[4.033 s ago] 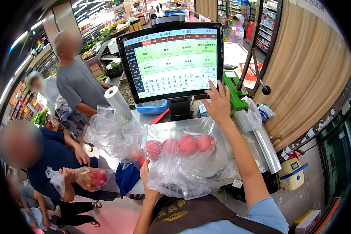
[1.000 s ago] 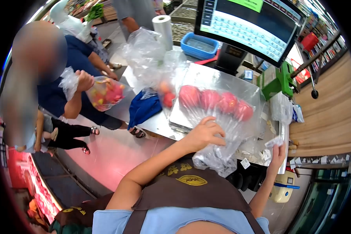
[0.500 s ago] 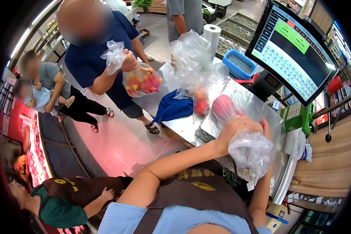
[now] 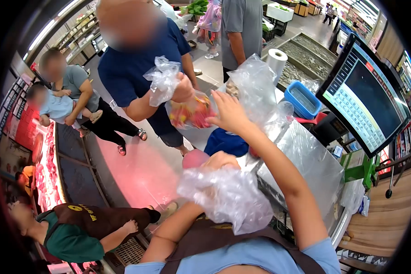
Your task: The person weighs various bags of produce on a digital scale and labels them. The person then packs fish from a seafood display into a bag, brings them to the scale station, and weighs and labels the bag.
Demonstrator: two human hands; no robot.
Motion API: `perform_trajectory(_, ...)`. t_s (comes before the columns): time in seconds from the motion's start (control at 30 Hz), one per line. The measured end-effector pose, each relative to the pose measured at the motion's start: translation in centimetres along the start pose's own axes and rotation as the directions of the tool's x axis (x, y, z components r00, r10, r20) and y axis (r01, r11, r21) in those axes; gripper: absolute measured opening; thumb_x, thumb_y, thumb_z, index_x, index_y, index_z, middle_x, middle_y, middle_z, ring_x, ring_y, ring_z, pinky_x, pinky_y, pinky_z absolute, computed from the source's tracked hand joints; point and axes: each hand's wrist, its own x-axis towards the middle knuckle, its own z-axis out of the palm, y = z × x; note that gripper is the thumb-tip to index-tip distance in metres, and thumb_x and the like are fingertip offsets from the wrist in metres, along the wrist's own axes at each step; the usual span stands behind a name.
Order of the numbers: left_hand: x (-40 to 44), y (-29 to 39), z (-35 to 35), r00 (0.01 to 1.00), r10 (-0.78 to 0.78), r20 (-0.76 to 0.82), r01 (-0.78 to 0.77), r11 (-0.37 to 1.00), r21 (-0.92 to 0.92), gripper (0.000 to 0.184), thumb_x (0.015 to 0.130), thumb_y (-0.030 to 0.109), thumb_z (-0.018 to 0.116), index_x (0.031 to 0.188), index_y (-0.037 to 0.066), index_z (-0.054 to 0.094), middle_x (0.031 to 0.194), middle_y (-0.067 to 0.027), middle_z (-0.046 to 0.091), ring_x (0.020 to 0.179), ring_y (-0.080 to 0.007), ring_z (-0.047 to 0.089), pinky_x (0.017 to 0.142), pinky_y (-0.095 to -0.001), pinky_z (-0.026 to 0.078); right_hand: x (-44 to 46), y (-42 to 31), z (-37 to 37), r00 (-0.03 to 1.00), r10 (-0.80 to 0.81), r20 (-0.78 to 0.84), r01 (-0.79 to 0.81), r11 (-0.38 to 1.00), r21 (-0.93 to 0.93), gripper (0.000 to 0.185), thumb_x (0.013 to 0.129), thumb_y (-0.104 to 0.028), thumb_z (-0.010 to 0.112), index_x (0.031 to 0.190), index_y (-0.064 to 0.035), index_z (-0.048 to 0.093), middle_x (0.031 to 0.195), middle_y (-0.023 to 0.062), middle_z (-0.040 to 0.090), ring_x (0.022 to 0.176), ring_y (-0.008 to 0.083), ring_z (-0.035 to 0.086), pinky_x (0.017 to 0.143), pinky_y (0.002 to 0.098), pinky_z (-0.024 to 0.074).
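Observation:
My left hand point(image 4: 220, 160) is closed on the clear plastic bag point(image 4: 226, 196), whose crumpled top hangs over my wrist and chest. A pink-red round fruit point(image 4: 195, 158) shows beside my fingers. My right hand point(image 4: 229, 112) reaches out to the left with its fingers spread and nothing in it. Just beyond its fingertips is a bag of red and yellow fruit point(image 4: 190, 111), held up by a person in a dark blue shirt point(image 4: 137, 68). A blue cloth point(image 4: 226, 142) lies on the counter below my right hand.
The metal scale plate point(image 4: 306, 160) is covered in clear plastic. Behind it stand a screen point(image 4: 365, 98), blue trays point(image 4: 302, 98), a bag roll point(image 4: 276, 59) and a green device point(image 4: 355, 166). Several people stand left; one wears a brown apron point(image 4: 96, 223).
The bag of red fruit has left the scale and moved left in my left hand. My right hand has gone from the bag towards the other person's bag and opened. The view has turned left.

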Motion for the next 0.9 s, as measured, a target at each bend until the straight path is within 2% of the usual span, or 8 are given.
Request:
perform_trajectory(0.17, -2.9, -5.3, -5.6, 0.951, -0.284, 0.126, 0.278, 0.959, 0.060, 0.017, 0.067, 0.018, 0.062, 0.079, 0.006, 0.057, 0.075, -0.0070, 0.058, 0.068, -0.0221, 0.054, 0.060, -0.0322, 0.043, 7.5, -0.7, 3.4, 0.965, -0.002, 0.263, -0.009, 0.999, 0.040, 0.061, 0.059, -0.036, 0.073, 0.110, -0.0091, 0.053, 0.115, 0.0120, 0.053, 0.106, 0.0267, 0.050, 0.083, 0.0409, 0.0406)
perform_trajectory(0.23, -3.6, -6.6, -6.1, 0.874, -0.421, 0.242, 0.412, 0.907, 0.090, 0.014, 0.070, 0.016, 0.062, 0.075, 0.004, 0.057, 0.072, -0.0064, 0.056, 0.065, -0.0175, 0.053, 0.058, -0.0280, 0.044, 7.4, 1.3, 6.2, 0.947, -0.280, 0.156, 0.135, 0.790, 0.598, 0.036, 0.059, -0.027, 0.071, 0.089, -0.0085, 0.061, 0.089, 0.0129, 0.063, 0.085, 0.0293, 0.059, 0.071, 0.0400, 0.0461)
perform_trajectory(0.3, -4.4, -6.8, -5.3, 0.851, -0.526, -0.002, 0.523, 0.847, -0.099, 0.022, 0.066, 0.023, 0.063, 0.076, 0.005, 0.056, 0.073, -0.0057, 0.054, 0.066, -0.0192, 0.052, 0.060, -0.0320, 0.042, 5.6, 1.2, 6.3, 0.966, -0.226, 0.126, 0.108, 0.795, 0.597, 0.030, 0.061, -0.024, 0.069, 0.084, -0.0066, 0.061, 0.080, 0.0146, 0.062, 0.078, 0.0317, 0.059, 0.067, 0.0399, 0.0466)
perform_trajectory(0.47, -1.6, -6.9, -5.5, 0.987, 0.115, -0.113, -0.073, 0.943, 0.326, 0.027, 0.066, 0.028, 0.062, 0.077, 0.004, 0.055, 0.078, -0.0056, 0.053, 0.072, -0.0192, 0.050, 0.065, -0.0327, 0.040, 1.1, -3.2, 0.0, 0.963, 0.160, 0.218, -0.260, 0.772, 0.580, 0.014, 0.072, -0.007, 0.052, 0.083, -0.0001, 0.059, 0.077, 0.0197, 0.061, 0.070, 0.0335, 0.059, 0.062, 0.0373, 0.0465)
perform_trajectory(0.6, -2.1, -8.8, -6.8, 0.988, 0.049, -0.146, 0.003, 0.941, 0.337, 0.027, 0.067, 0.029, 0.061, 0.079, 0.005, 0.055, 0.080, -0.0057, 0.053, 0.075, -0.0199, 0.050, 0.068, -0.0332, 0.040, -0.9, -3.0, -3.7, 0.964, 0.267, 0.016, -0.237, 0.822, 0.517, 0.020, 0.076, -0.005, 0.048, 0.092, -0.0016, 0.058, 0.082, 0.0227, 0.060, 0.071, 0.0360, 0.058, 0.063, 0.0371, 0.0461)
perform_trajectory(0.8, -1.0, -13.3, -7.6, 0.992, -0.024, -0.122, 0.064, 0.940, 0.336, 0.028, 0.068, 0.029, 0.060, 0.083, 0.006, 0.055, 0.083, -0.0059, 0.053, 0.079, -0.0208, 0.049, 0.071, -0.0338, 0.039, -4.8, 0.4, -14.3, 0.766, 0.568, -0.303, -0.288, 0.723, 0.628, 0.023, 0.090, -0.019, 0.046, 0.091, 0.0011, 0.057, 0.075, 0.0041, 0.061, 0.068, 0.0099, 0.055, 0.060, 0.0253, 0.0438)
perform_trajectory(0.87, -0.1, -15.5, -7.6, 0.996, -0.042, -0.083, 0.068, 0.939, 0.338, 0.028, 0.069, 0.029, 0.060, 0.084, 0.006, 0.055, 0.084, -0.0060, 0.053, 0.080, -0.0211, 0.049, 0.072, -0.0341, 0.039, -6.5, 1.5, -18.4, 0.722, 0.573, -0.388, -0.349, 0.786, 0.510, 0.025, 0.091, -0.019, 0.045, 0.089, 0.0025, 0.057, 0.075, 0.0028, 0.059, 0.068, 0.0080, 0.053, 0.059, 0.0228, 0.0424)
perform_trajectory(0.9, 0.4, -16.7, -7.8, 0.997, -0.054, -0.053, 0.069, 0.939, 0.337, 0.028, 0.069, 0.029, 0.060, 0.084, 0.006, 0.055, 0.085, -0.0060, 0.053, 0.081, -0.0213, 0.049, 0.073, -0.0342, 0.039, -7.4, 2.0, -19.9, 0.692, 0.584, -0.424, -0.391, 0.798, 0.459, 0.025, 0.090, -0.020, 0.046, 0.091, 0.0028, 0.056, 0.074, 0.0114, 0.059, 0.066, 0.0197, 0.055, 0.059, 0.0286, 0.0433)
